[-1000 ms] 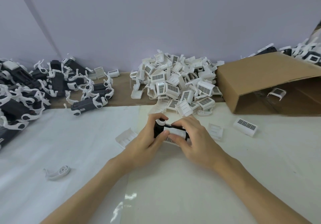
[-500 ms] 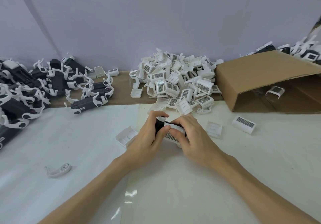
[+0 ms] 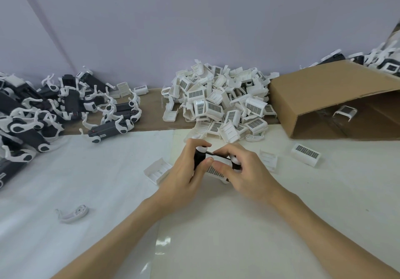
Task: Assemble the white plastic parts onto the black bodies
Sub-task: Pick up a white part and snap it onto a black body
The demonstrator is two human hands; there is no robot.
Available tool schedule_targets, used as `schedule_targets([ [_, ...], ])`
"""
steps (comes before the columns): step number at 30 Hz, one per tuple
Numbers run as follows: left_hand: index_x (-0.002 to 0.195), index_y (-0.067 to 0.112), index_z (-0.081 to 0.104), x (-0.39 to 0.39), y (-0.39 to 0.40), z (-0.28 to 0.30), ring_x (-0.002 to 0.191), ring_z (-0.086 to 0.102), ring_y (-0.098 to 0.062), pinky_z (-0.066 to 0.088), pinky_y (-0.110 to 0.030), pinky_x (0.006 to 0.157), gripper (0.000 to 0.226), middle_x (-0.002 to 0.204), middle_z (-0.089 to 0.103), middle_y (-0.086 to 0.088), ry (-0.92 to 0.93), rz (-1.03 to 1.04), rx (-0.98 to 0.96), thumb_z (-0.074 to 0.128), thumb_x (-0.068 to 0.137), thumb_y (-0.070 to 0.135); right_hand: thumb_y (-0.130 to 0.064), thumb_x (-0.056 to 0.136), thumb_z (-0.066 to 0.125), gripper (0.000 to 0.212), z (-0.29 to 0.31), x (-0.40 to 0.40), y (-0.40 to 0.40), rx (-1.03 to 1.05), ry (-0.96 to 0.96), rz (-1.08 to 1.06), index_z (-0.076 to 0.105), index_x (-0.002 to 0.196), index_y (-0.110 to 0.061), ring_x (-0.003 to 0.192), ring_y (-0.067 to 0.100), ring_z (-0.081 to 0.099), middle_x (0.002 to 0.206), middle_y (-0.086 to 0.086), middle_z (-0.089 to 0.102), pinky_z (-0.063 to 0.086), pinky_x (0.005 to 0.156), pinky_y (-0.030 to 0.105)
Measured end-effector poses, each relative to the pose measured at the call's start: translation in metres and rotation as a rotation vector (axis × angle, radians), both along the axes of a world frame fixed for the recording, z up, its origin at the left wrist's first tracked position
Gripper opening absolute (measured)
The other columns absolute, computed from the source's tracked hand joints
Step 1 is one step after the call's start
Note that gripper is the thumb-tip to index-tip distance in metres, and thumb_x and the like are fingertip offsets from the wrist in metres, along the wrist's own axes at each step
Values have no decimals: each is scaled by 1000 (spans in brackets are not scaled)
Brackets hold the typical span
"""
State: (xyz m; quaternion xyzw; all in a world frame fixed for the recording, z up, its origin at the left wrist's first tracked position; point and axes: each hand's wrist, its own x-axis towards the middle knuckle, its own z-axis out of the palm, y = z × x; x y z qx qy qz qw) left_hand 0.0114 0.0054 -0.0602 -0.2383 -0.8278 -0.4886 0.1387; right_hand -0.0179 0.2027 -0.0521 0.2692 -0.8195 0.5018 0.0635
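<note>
Head view: black body (image 3: 200, 158) is gripped by left hand (image 3: 184, 174) just in front of white parts pile (image 3: 218, 103); white grille part (image 3: 213, 170), tilted lower than before, is pinched against it by right hand (image 3: 244, 170); seating judged unfinished.

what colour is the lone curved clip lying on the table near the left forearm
White. The curved clip lies alone on the table, best seen in the head view.

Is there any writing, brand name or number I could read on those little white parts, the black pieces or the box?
None can be read.
White parts in the pile: dark barcode-like grids, too small to read.
Black bodies: small pale labels, blurred.
Cardboard box: no print visible.
</note>
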Motion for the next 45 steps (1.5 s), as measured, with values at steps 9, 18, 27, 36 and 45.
schedule_targets([
  [9, 125, 25, 44, 1, 2, 1, 78, 55, -6, 41, -13, 74, 17, 83, 55, 22, -15, 11, 41, 49, 110, 20, -33, 100, 69, 19, 3, 1, 0, 30, -3, 1, 72, 114, -21, 95, 1, 59, 97, -24, 61, 42, 76, 13],
  [18, 131, 37, 47, -7, -3, -3, 75, 47, -7, 42, -21, 71, 24, 86, 51, 9, -93, 72, 143, 51, 107, 35, -33, 96, 74, 25, 8, -3, 6, 96, 17, 4, 70, 119, -24, 114, 4, 57, 112, -18, 65, 41, 97, 18],
  [27, 126, 39, 56, -9, -3, 7, 78, 52, -15, 45, -27, 74, 26, 89, 58, -2, -67, 81, 132, 64, 102, 35, -25, 97, 74, 9, 10, -6, 10, 44, -18, 21, 70, 101, -31, 107, 7, 59, 102, -19, 64, 43, 88, 13],
  [36, 151, 39, 51, -8, -15, 14, 125, 45, -15, 45, -30, 105, 84, 129, 45, 7, 81, 173, -225, 80, 78, 68, -31, 94, 72, 33, 22, -5, 15, -331, -337, 68, 60, 125, -27, 99, 41, 68, 93, 16, 70, 53, 93, 51],
  [45, 107, 21, 62, -1, 4, 24, 74, 74, -26, 59, -34, 66, 51, 97, 75, -3, -392, 189, 254, 96, 76, 44, -34, 100, 67, 28, 24, -4, 20, -25, 86, 76, 73, 124, -21, 126, 10, 61, 123, -12, 69, 44, 107, 23],
])
